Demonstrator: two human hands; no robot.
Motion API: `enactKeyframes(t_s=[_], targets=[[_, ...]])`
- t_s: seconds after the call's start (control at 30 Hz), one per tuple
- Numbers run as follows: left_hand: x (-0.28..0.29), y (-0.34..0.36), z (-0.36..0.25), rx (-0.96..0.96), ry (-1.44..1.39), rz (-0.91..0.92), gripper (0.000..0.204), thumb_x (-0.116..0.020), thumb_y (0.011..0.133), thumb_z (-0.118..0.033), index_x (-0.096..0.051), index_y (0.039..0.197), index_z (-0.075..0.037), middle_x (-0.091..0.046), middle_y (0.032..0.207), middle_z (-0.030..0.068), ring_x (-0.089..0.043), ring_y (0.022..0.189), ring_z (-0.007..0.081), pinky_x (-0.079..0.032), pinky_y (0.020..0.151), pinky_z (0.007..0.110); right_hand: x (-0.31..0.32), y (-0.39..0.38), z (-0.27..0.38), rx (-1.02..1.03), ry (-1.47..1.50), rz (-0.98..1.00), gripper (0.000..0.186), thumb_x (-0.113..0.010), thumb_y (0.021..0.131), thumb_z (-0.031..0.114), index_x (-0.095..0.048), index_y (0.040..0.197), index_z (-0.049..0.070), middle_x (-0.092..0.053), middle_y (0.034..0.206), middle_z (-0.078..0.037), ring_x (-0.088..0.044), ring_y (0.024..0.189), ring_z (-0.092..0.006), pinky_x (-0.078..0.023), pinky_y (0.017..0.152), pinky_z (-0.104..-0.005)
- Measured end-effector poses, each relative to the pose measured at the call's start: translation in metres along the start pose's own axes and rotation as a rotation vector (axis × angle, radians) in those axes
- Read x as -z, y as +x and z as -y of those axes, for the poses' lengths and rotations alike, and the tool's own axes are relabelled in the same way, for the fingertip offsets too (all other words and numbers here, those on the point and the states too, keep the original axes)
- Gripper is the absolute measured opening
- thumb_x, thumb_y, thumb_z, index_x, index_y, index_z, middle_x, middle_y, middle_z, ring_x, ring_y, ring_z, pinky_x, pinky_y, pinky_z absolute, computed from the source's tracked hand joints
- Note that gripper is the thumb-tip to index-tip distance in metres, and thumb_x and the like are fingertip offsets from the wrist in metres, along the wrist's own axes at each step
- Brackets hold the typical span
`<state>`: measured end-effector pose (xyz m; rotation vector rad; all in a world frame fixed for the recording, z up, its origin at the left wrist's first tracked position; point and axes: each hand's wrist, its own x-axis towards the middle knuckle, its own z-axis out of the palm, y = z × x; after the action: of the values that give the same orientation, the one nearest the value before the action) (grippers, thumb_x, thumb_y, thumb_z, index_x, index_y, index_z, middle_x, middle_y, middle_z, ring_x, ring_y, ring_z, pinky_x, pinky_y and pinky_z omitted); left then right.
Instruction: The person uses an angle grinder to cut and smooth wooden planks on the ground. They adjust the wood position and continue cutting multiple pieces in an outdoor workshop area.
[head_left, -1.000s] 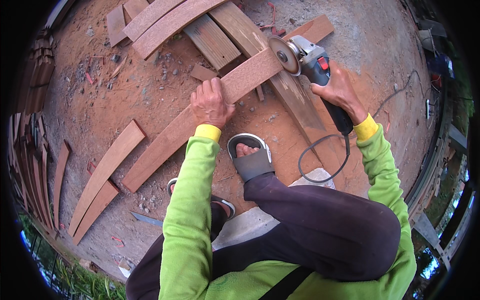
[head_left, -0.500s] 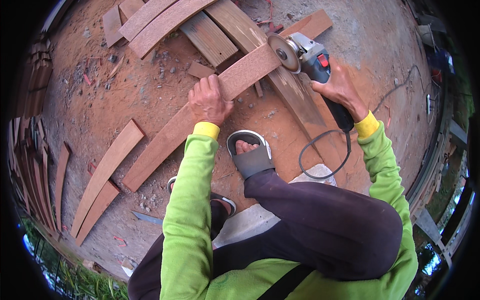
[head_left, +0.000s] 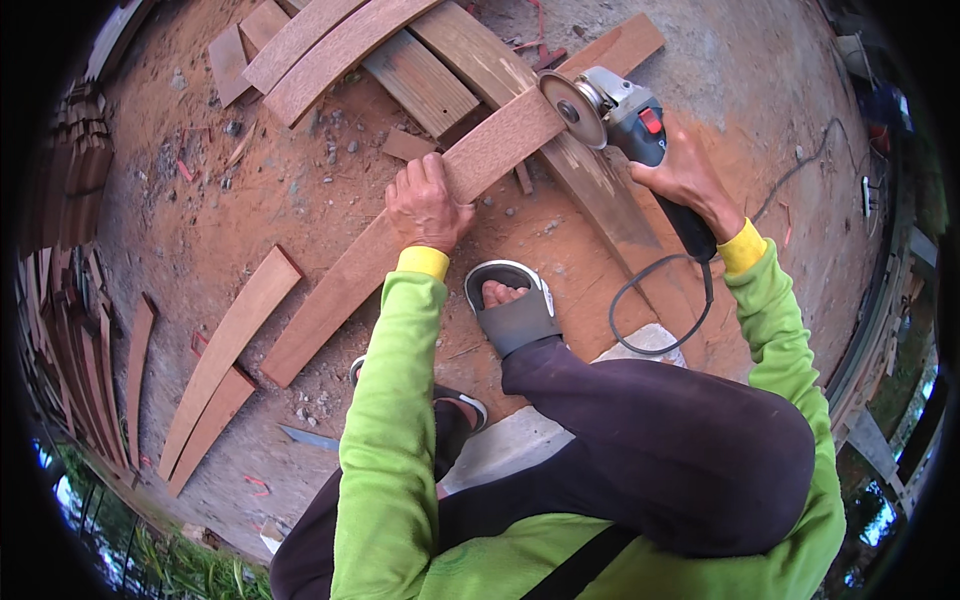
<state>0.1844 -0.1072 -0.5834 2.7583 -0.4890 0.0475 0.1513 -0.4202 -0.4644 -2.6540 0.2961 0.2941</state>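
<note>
My left hand [head_left: 430, 203] is closed over a long, slightly curved reddish wooden plank [head_left: 340, 290], holding it about midway. The plank slants from lower left to upper right, and its far end lies across a weathered wooden beam [head_left: 603, 205]. My right hand [head_left: 690, 180] is wrapped round an angle grinder [head_left: 640, 128] with a grey head, a dark body and a red switch. Its round disc [head_left: 572, 110] is upright at the plank's far end; whether it touches the wood or spins, I cannot tell.
More curved planks [head_left: 345, 55] rest on timber at the top. Two others [head_left: 225, 350] lie on the ground to the left, near stacked boards [head_left: 85, 370]. The grinder's cord [head_left: 625, 325] loops beside my sandalled foot [head_left: 510, 300]. A blue-grey strip [head_left: 310, 437] lies lower left.
The whole view has shifted slightly, so things appear a little further right and lower. My hands keep the same hold on the plank and the grinder.
</note>
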Motion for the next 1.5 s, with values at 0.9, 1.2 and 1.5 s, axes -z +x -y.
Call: enactKeyframes(t_s=[0.9,1.2,1.5], targets=[[0.058,-0.041,0.079,0.035,-0.100,0.479,0.075,-0.083,0.066,-0.027,-0.047,0.129,-0.005,-0.060,0.110,0.0189,-0.060,0.103,0.0393,-0.048,0.087,0.048,0.017,-0.039,-0.016,-0.413,0.572,-0.404,0.038,-0.076,0.071,0.022,-0.062,0.096,-0.003,-0.064,0.079,-0.006,-0.063,0.067,-0.0160,-0.051,0.062,-0.0320],[0.073,-0.022,0.078,0.160,-0.332,0.624,0.068,-0.079,0.067,-0.020,-0.054,0.127,-0.002,-0.063,0.111,0.0241,-0.062,0.105,0.0408,-0.049,0.090,0.045,0.011,-0.050,-0.025,-0.525,0.958,-0.420,0.031,-0.077,0.076,0.023,-0.061,0.090,0.001,-0.059,0.071,-0.002,-0.056,0.051,-0.0105,-0.045,0.045,-0.0259],[0.067,-0.024,0.073,0.092,-0.355,0.243,0.079,-0.084,0.060,-0.023,-0.054,0.130,-0.002,-0.062,0.103,0.0201,-0.062,0.093,0.0383,-0.049,0.085,0.046,0.006,-0.053,-0.022,-0.519,1.008,-0.427,0.033,-0.077,0.076,0.021,-0.060,0.094,0.000,-0.059,0.074,-0.003,-0.056,0.054,-0.0107,-0.046,0.047,-0.0266]])
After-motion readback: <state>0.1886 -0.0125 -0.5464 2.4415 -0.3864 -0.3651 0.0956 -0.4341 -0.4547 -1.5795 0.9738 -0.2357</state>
